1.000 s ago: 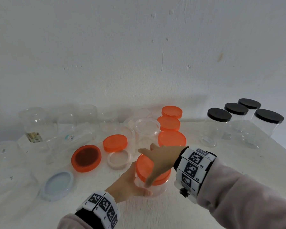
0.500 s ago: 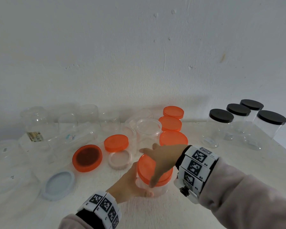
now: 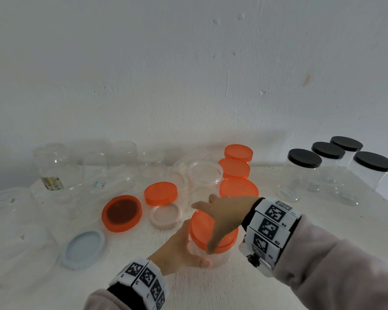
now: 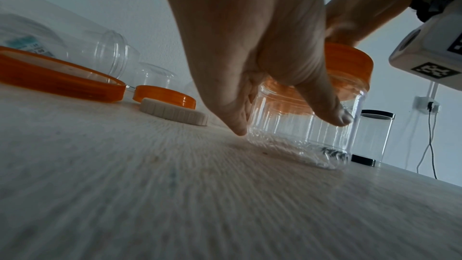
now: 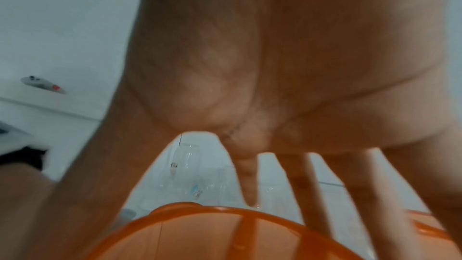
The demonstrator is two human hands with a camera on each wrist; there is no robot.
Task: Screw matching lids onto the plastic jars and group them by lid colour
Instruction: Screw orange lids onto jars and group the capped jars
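Jar (image 3: 213,253) on the desk (image 3: 211,287) is gripped by the left hand (image 3: 179,251); its orange lid (image 3: 202,224) is clasped by the right hand's (image 3: 224,211) curled fingers.

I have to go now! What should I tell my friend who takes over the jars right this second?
Left hand holds the clear jar steady on the table.
Right hand grips the orange lid on that jar, mid-screw; tightness can't be judged.
Done: four black-lidded jars grouped far right, three orange-lidded jars lined up behind the hands.
Left: finish this lid, add it to the orange group, then match the loose lids to the open jars.
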